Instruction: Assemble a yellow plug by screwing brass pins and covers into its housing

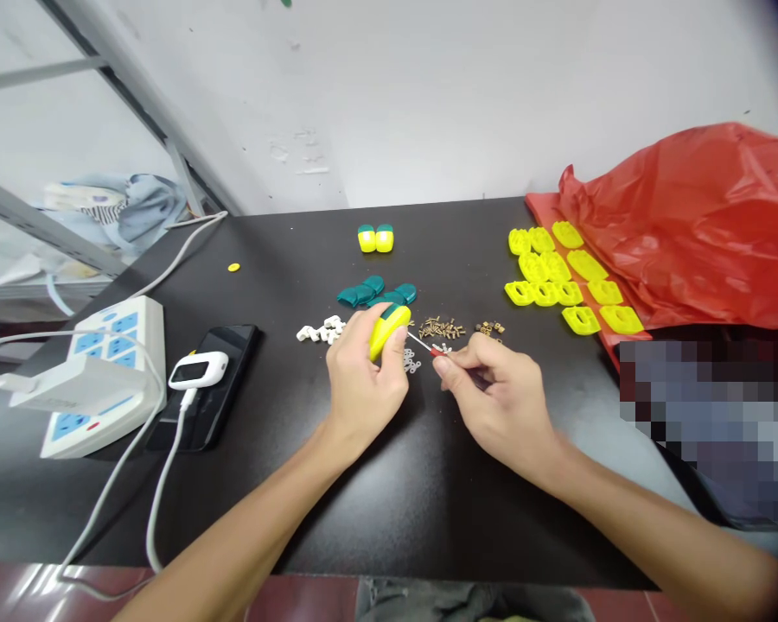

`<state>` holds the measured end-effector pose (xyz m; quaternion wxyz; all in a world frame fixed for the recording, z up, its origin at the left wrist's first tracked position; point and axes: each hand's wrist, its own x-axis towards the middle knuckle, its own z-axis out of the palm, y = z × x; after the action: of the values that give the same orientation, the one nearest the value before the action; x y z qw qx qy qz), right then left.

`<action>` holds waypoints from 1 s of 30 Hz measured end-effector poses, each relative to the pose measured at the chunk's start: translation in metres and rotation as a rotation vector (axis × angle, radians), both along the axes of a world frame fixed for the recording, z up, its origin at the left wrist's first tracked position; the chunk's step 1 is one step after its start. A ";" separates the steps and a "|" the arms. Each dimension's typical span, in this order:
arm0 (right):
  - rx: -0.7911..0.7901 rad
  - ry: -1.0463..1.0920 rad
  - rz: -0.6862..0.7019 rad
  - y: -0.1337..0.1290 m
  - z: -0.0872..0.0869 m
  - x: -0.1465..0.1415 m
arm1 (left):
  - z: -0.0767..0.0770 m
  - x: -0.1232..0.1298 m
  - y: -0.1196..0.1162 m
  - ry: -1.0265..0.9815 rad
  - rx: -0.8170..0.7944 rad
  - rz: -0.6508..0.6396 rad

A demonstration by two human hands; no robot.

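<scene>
1. My left hand is closed around a yellow casing with a green end, my fingers wrapped over its far side.
2. The casing is held just above the black table, near the middle, tilted toward my right hand.
3. My right hand is pinching a small screwdriver with a red handle between thumb and fingers; my other fingers are curled. Its metal tip is right at the casing, but I cannot tell if it touches.
4. Just ahead of my hands lie green shells, white clips, grey washers, brass screws and brass bits.
5. Farther ahead stands a yellow-and-green pair.
6. To the right, yellow parts lie on a red sheet, beside a red bag.
7. To the left are a power strip, a phone and a white charger lying on it, plus a small yellow disc.
</scene>
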<state>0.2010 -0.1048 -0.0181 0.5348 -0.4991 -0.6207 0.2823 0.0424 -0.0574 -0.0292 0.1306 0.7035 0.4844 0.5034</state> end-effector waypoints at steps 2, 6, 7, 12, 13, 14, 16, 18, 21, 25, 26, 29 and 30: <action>-0.204 0.299 0.062 0.001 0.003 -0.003 | 0.001 0.000 0.001 -0.007 0.013 0.002; -0.604 0.828 0.215 0.006 0.012 -0.004 | 0.005 0.000 0.002 0.033 0.075 -0.011; -0.681 0.912 0.244 0.007 0.014 -0.002 | 0.006 0.000 0.003 0.045 0.097 -0.015; -0.937 1.158 0.385 0.013 0.021 0.006 | 0.009 0.002 0.006 0.002 0.175 -0.049; -0.950 1.169 0.380 0.013 0.022 0.006 | 0.009 0.002 0.006 -0.001 0.193 -0.054; -0.949 1.166 0.358 0.013 0.022 0.006 | 0.008 0.002 0.007 0.002 0.208 -0.057; -0.911 1.122 0.286 0.012 0.022 0.004 | 0.006 0.003 0.008 0.021 0.214 -0.064; -0.835 1.045 0.232 0.010 0.021 0.002 | 0.003 0.003 0.009 0.030 0.187 -0.063; -0.625 0.818 0.163 0.008 0.016 0.000 | -0.001 0.003 0.011 0.038 0.132 -0.048; -0.182 0.189 0.040 0.007 -0.001 0.004 | -0.005 0.001 0.014 -0.003 0.044 -0.056; -0.056 -0.011 0.013 0.008 -0.005 0.006 | -0.005 0.001 0.015 -0.016 0.023 -0.060; 0.268 -0.438 -0.062 0.009 -0.012 0.011 | -0.004 0.000 0.014 -0.022 -0.021 -0.065; 0.330 -0.510 -0.074 0.009 -0.012 0.012 | -0.004 -0.001 0.013 -0.017 -0.032 -0.066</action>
<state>0.2133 -0.0954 -0.0305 0.4453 -0.4825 -0.7539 0.0238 0.0418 -0.0441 -0.0332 0.1627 0.7125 0.4678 0.4970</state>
